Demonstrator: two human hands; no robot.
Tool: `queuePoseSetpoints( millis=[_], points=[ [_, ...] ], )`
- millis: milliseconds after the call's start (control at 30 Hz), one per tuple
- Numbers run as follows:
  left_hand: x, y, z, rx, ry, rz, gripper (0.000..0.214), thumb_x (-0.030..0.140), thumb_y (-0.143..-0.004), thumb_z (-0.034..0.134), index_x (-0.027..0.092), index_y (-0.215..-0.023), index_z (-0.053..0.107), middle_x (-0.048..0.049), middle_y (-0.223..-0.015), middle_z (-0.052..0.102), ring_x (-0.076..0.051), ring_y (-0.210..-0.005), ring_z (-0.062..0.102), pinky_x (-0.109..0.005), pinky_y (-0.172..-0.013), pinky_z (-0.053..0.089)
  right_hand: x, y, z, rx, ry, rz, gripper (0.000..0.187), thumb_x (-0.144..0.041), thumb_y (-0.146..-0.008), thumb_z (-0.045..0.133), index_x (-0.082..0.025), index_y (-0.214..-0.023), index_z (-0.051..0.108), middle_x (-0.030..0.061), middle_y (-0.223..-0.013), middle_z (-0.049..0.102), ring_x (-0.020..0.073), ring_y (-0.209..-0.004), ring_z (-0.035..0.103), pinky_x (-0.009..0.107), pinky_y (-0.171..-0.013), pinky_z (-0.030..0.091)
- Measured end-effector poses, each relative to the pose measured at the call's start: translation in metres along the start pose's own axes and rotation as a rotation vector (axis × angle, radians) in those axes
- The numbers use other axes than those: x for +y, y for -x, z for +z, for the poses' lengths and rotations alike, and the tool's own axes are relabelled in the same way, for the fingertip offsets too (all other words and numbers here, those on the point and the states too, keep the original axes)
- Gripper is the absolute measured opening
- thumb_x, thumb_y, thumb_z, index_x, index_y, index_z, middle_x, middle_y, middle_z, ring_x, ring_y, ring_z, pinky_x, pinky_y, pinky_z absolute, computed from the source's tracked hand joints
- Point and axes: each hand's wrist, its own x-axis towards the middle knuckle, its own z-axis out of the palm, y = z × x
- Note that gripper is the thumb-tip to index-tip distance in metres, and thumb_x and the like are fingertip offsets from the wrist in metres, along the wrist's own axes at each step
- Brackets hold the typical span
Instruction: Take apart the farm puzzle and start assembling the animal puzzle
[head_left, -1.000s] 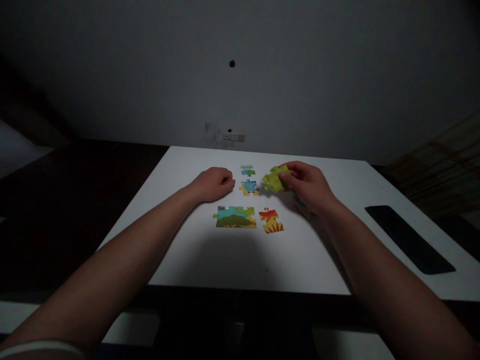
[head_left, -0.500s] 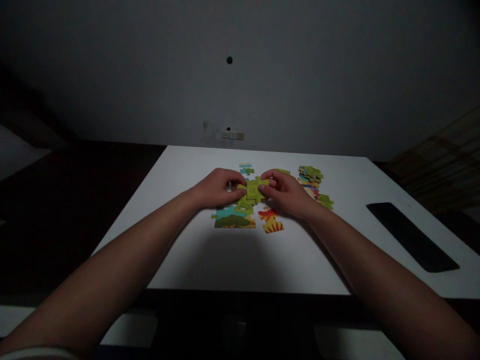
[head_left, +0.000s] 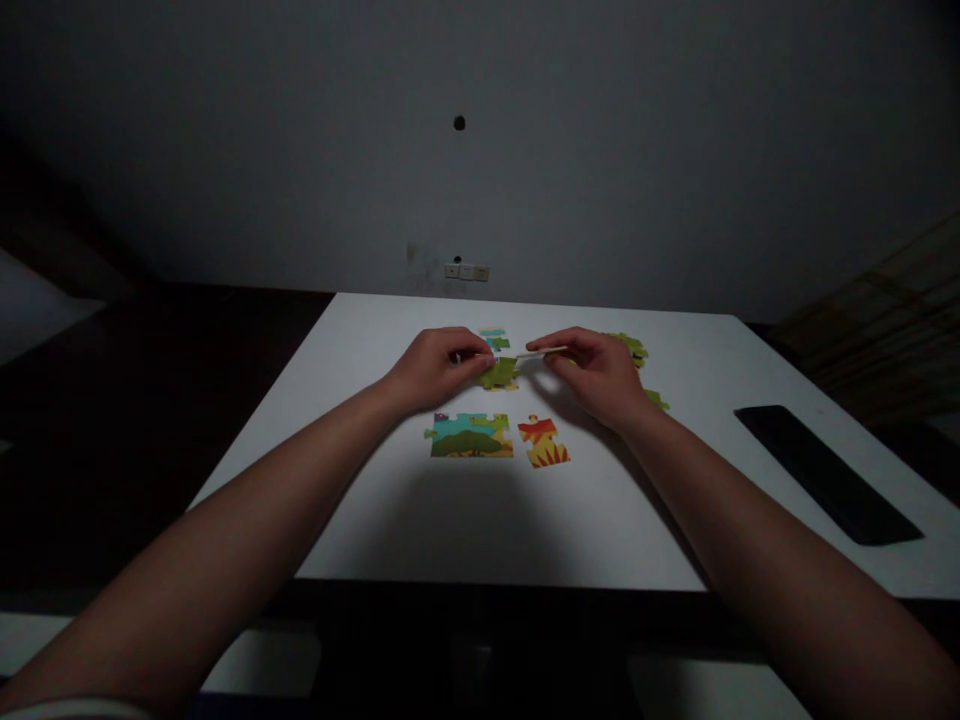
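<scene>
Puzzle pieces (head_left: 501, 374) are pinched in both hands (head_left: 442, 367) (head_left: 600, 370) over a white table (head_left: 600, 530), wall (head_left: 637, 180) behind.

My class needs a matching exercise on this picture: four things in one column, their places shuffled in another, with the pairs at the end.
Things
1. Wall sockets
2. Puzzle piece seen edge-on
3. Red-and-yellow puzzle piece
4. Flat black strip

Places
A. Just right of the joined tree section
B. Beyond the far edge of the white table
C. On the table, towards its right side
D. In the right hand

Pairs: 1-B, 2-D, 3-A, 4-C
</scene>
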Motion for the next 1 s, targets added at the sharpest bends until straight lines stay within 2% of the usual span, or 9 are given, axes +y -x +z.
queuePoseSetpoints(
  millis=[100,167,233,300,400,567,800,900,1000],
  points=[
    [-0.006,-0.001,-0.001,0.068,-0.040,0.115,0.011,0.030,-0.103,0.082,0.022,-0.103,0.090,-0.0081,-0.102,0.081,-0.020,-0.090,0.073,-0.034,-0.083,0.058,0.001,0.000,-0.005,-0.003,0.116,-0.102,0.012,-0.028,-0.088,0.078,-0.032,-0.086,0.088,0.0064,-0.140,0.084,0.0335,-0.136,0.075,0.059,-0.124,0.054],
    [-0.008,-0.001,-0.002,0.094,-0.069,0.165,0.010,0.030,-0.104,0.083,0.023,-0.104,0.090,-0.0083,-0.103,0.079,-0.020,-0.091,0.073,-0.035,-0.083,0.059,0.005,-0.001,-0.006,0.020,0.163,-0.120,0.013,-0.027,-0.087,0.079,-0.033,-0.084,0.090,0.0061,-0.148,0.080,0.0337,-0.141,0.073,0.059,-0.125,0.054],
    [-0.007,-0.001,-0.003,0.115,-0.096,0.201,0.010,0.029,-0.104,0.083,0.023,-0.106,0.091,-0.0074,-0.100,0.077,-0.019,-0.088,0.072,-0.035,-0.082,0.059,0.010,-0.002,-0.007,0.023,0.177,-0.091,0.013,-0.029,-0.087,0.079,-0.033,-0.085,0.091,0.0075,-0.139,0.084,0.0332,-0.132,0.076,0.056,-0.119,0.058],
    [-0.005,0.000,-0.003,0.139,-0.120,0.234,0.010,0.028,-0.103,0.082,0.022,-0.104,0.091,-0.0064,-0.097,0.075,-0.019,-0.086,0.071,-0.035,-0.081,0.059,0.013,-0.003,-0.007,-0.017,0.177,-0.037,0.014,-0.031,-0.088,0.077,-0.034,-0.086,0.091,0.0073,-0.120,0.088,0.0315,-0.116,0.080,0.053,-0.109,0.063],
    [-0.002,0.000,-0.004,0.163,-0.166,0.232,0.008,0.026,-0.100,0.083,0.022,-0.100,0.090,-0.0061,-0.097,0.076,-0.020,-0.087,0.072,-0.037,-0.083,0.060,0.014,-0.002,-0.006,-0.069,0.189,0.000,0.016,-0.033,-0.089,0.075,-0.033,-0.088,0.090,0.0060,-0.104,0.088,0.0291,-0.099,0.081,0.051,-0.099,0.065],
    [0.002,0.000,-0.007,0.146,-0.182,0.211,0.006,0.024,-0.096,0.084,0.022,-0.094,0.089,-0.0063,-0.098,0.078,-0.020,-0.086,0.073,-0.037,-0.084,0.061,0.010,0.000,-0.005,-0.099,0.233,-0.001,0.018,-0.029,-0.088,0.074,-0.032,-0.096,0.091,0.0077,-0.108,0.087,0.0289,-0.099,0.080,0.050,-0.097,0.065],
    [-0.004,-0.003,-0.005,0.097,-0.155,0.164,0.012,0.013,-0.094,0.077,0.022,-0.093,0.086,-0.0059,-0.100,0.078,-0.019,-0.089,0.073,-0.037,-0.087,0.063,0.012,0.001,-0.006,-0.146,0.240,0.029,0.024,-0.028,-0.088,0.072,-0.031,-0.103,0.090,0.0079,-0.114,0.089,0.0319,-0.105,0.081,0.056,-0.104,0.064],
    [-0.006,-0.003,-0.003,0.101,-0.122,0.135,0.014,0.013,-0.095,0.075,0.021,-0.100,0.084,-0.0076,-0.106,0.078,-0.019,-0.093,0.074,-0.035,-0.086,0.064,0.018,0.000,-0.005,-0.122,0.235,0.061,0.023,-0.030,-0.090,0.073,-0.029,-0.106,0.089,0.0086,-0.110,0.088,0.0309,-0.099,0.080,0.055,-0.100,0.065],
    [-0.008,-0.002,-0.001,0.090,-0.107,0.142,0.021,0.009,-0.095,0.072,0.020,-0.109,0.083,-0.0091,-0.113,0.078,-0.019,-0.095,0.075,-0.035,-0.087,0.065,0.017,0.000,-0.005,-0.094,0.164,0.078,0.022,-0.033,-0.087,0.078,-0.027,-0.107,0.085,0.0078,-0.104,0.085,0.0271,-0.089,0.078,0.049,-0.090,0.065]
  ],
)
